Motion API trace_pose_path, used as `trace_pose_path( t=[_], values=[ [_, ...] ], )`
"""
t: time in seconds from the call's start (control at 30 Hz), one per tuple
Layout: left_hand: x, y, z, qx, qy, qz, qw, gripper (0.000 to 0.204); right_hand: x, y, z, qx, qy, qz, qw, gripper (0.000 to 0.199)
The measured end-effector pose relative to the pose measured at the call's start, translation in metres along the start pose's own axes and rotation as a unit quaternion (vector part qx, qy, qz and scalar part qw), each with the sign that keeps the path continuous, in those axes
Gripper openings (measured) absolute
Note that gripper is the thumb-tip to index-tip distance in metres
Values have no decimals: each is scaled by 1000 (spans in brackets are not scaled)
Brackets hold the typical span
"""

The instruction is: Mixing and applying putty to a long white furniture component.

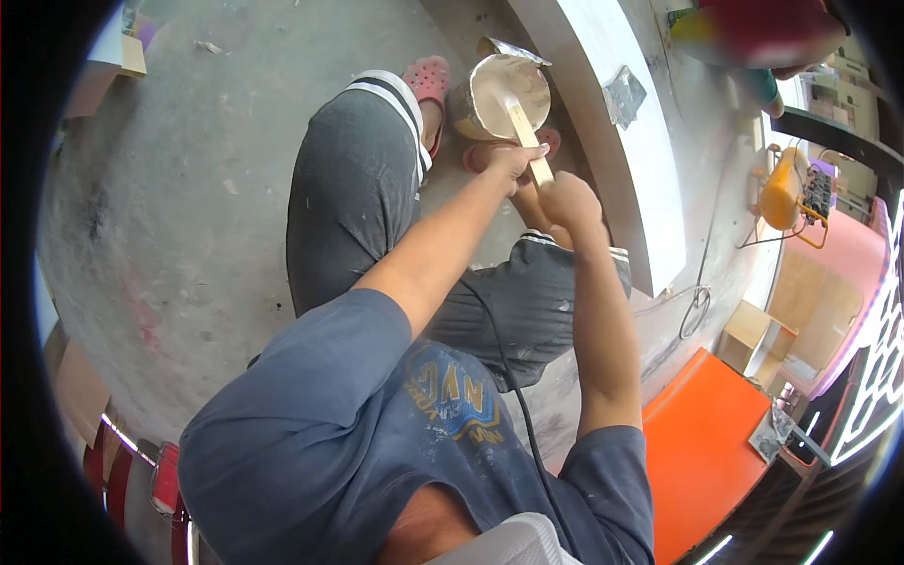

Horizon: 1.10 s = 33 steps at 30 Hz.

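A pale wooden stick [524, 129] slants down into a round bucket [465, 111] with a ragged, smeared rim. Inside the bucket is a whitish, creamy paste [492, 102], and the stick's lower end is in it. My left hand [511, 164] is closed round the middle of the stick, just outside the near rim. Farther up the shaft, at its top end, my right hand [571, 201] grips it in a fist. A torn, crusted flap [513, 50] sticks up at the bucket's far edge. The bucket stands on the floor by my pink clogs [428, 79].
Right of the bucket runs a long white curved panel [629, 141] with a grey plastic scrap [623, 97] on it. Beyond stand a yellow machine [783, 191] on a frame and an orange board [706, 452]. A black cable [504, 353] hangs across my body.
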<state>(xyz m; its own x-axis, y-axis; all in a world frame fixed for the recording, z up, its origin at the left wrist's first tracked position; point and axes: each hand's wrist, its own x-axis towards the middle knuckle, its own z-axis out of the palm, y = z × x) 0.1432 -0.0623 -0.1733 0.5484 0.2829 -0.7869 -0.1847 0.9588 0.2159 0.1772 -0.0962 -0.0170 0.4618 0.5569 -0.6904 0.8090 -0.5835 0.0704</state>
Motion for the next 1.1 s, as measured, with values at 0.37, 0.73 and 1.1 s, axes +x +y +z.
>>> trace_pose_path(
  t=[0.37,0.73,1.1],
  values=[
    [18,60,38,-295,-319,19,900,28,96,-29,-36,-517,284,-152,793,16],
    [20,89,52,-433,-145,-9,889,12,147,-82,-114,-532,13,-315,785,8],
    [1,2,45,-126,-14,-84,988,22,71,31,-50,22,-135,26,990,37]
  ],
)
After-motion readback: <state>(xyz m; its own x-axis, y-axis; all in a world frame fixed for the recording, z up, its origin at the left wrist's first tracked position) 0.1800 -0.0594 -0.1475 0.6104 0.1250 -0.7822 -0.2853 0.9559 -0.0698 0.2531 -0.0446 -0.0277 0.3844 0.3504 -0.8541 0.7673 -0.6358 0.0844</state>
